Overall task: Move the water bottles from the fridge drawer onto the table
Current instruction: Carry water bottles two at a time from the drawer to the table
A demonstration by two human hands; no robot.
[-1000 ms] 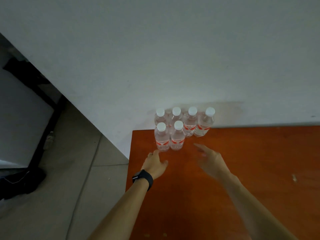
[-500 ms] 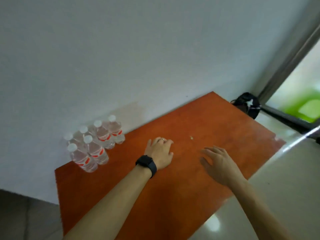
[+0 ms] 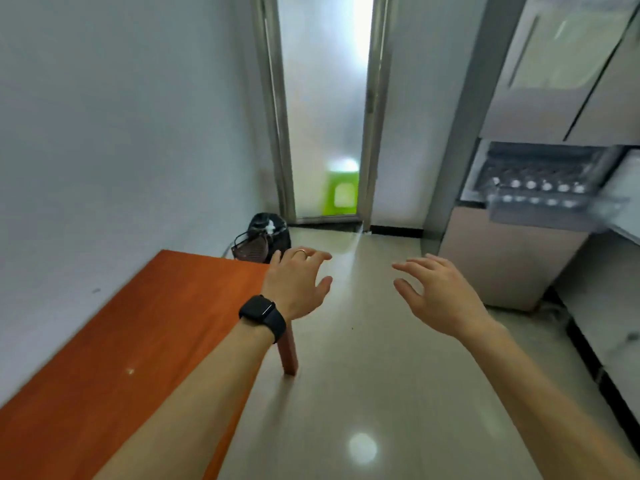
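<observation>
So both our hands are empty right now, fingers spread loose and grasping nothing. The left hand point(image 3: 298, 282) hangs over the far corner of the orange worktop point(image 3: 121, 341), the right hand point(image 3: 440, 296) out over the floor beside it. The thing that matters for the next reach: the open fridge drawer point(image 3: 550, 199) sits up and to the right of our right hand, well apart from it, and farther again from the left. So the right hand is clearly the nearer one, and we'd guess it gets there first.

The water bottles point(image 3: 536, 185) in the drawer show mostly as white caps in two rows, which suggests they stand upright with the long axis vertical and caps pointing up. It's blurry over there though, so we can't count them reliably. No bottles show on the part of the worktop in view.
</observation>
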